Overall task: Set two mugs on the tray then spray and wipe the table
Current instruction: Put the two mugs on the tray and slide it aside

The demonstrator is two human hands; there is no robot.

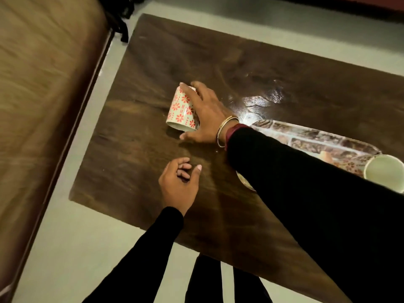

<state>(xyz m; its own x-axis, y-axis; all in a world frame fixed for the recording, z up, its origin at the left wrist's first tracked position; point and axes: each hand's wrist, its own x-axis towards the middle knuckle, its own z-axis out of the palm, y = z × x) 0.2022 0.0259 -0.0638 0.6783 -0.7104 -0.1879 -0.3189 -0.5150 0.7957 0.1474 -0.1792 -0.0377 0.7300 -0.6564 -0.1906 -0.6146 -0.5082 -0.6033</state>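
A white mug with red flower print [181,108] is tilted on the dark wooden table [251,68], left of centre. My right hand [204,114] grips it from the right side, fingers over its top and thumb near its lower rim. My left hand [178,183] hovers over the table's near part, fingers loosely curled, holding nothing. A patterned tray [310,137] lies at the right, partly hidden by my right sleeve. A second mug [385,172] with a pale inside stands on the tray's right end.
A brown bed or sofa [39,106] runs along the left, close to the table's left edge. Pale floor [72,248] surrounds the table. Dark cloth [122,14] lies at the far left corner. A glossy patch [258,101] shines near the tray.
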